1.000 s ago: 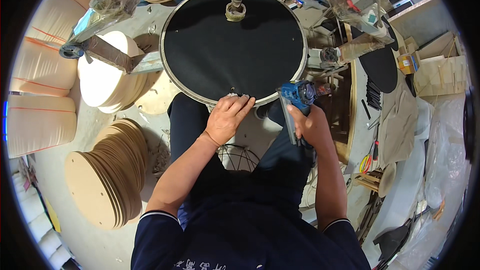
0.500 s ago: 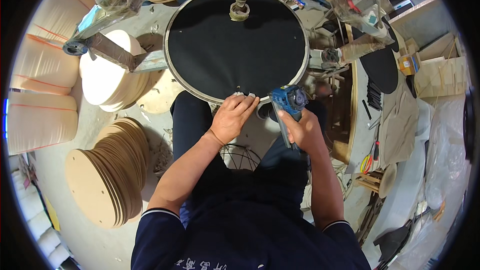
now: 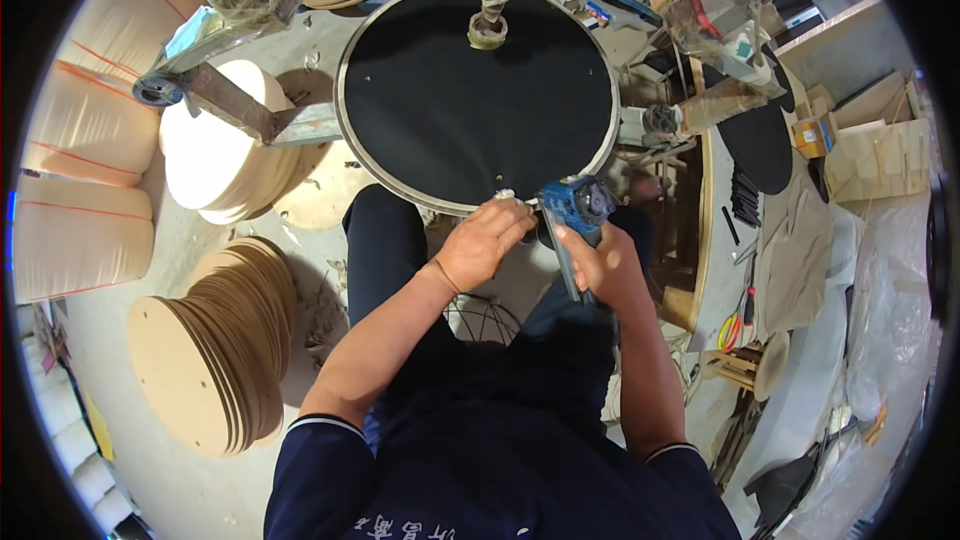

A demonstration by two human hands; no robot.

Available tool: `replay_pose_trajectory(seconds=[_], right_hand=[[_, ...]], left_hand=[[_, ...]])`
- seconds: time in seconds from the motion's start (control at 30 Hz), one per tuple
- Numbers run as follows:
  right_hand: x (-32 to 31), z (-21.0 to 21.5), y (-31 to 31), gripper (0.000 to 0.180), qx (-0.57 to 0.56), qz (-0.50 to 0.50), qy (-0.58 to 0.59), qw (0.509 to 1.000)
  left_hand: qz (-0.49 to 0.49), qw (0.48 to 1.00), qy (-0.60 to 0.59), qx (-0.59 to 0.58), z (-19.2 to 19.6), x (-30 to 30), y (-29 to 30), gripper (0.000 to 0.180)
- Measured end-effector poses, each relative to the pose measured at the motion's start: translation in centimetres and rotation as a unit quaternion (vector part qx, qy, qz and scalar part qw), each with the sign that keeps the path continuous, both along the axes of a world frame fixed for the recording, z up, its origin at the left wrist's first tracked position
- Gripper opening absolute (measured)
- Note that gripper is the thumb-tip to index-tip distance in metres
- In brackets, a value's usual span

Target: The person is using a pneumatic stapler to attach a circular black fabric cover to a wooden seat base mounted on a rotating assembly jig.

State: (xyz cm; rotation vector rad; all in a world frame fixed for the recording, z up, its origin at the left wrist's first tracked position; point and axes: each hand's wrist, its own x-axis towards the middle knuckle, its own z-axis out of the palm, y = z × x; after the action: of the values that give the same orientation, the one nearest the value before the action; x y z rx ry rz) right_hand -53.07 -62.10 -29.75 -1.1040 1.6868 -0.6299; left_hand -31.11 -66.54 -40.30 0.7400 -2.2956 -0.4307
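A large round panel with a black fabric face and a pale rim lies face up in front of my lap. My left hand is at its near edge, fingers bent together and pressed over the rim; a small whitish tuft shows at the fingertips. In my right hand is a blue staple gun, gripped by its handle. Its nose points at the rim just right of my left fingers, very close to them. Whether the nose touches the rim is hidden.
Wrapped metal arms surround the panel, one ending above its far part. Brown discs and pale discs are stacked at left. On the right bench lie scissors, black strips and black ovals.
The panel has turned slightly counterclockwise, its near edge shifting right. My left hand has moved right along with it, closing the gap to the staple gun's nose.
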Motion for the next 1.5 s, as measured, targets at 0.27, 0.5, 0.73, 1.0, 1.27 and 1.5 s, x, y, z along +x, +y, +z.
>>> replay_pose_trajectory(seconds=[0.27, 0.5, 0.73, 1.0, 1.27, 1.5], right_hand=[[-1.7, 1.0, 1.6, 0.045, -0.005, -0.106, 0.027, 0.994], [-1.1, 0.7, 1.5, 0.033, 0.007, -0.057, 0.012, 0.998], [-0.2, 0.4, 2.4, 0.033, -0.012, -0.039, -0.029, 0.999], [-0.3, 1.5, 3.7, 0.029, -0.011, -0.051, -0.002, 0.999], [-0.6, 1.0, 3.7, 0.024, -0.015, -0.043, -0.013, 0.999], [-0.6, 0.6, 4.0, 0.02, 0.014, -0.065, -0.064, 0.996]], left_hand=[[0.205, 0.978, -0.036, -0.002, 2.7, 9.2, -2.3, 0.056], [0.221, 0.975, 0.008, 0.032, 1.7, 8.2, -1.7, 0.059], [0.245, 0.967, 0.044, 0.055, 1.4, 5.7, -0.3, 0.049], [0.208, 0.977, 0.035, 0.015, 1.1, 5.0, -1.2, 0.043], [0.184, 0.981, 0.03, 0.045, 1.8, 4.9, -1.2, 0.039], [0.112, 0.994, -0.001, -0.017, 3.0, 6.1, -3.4, 0.025]])
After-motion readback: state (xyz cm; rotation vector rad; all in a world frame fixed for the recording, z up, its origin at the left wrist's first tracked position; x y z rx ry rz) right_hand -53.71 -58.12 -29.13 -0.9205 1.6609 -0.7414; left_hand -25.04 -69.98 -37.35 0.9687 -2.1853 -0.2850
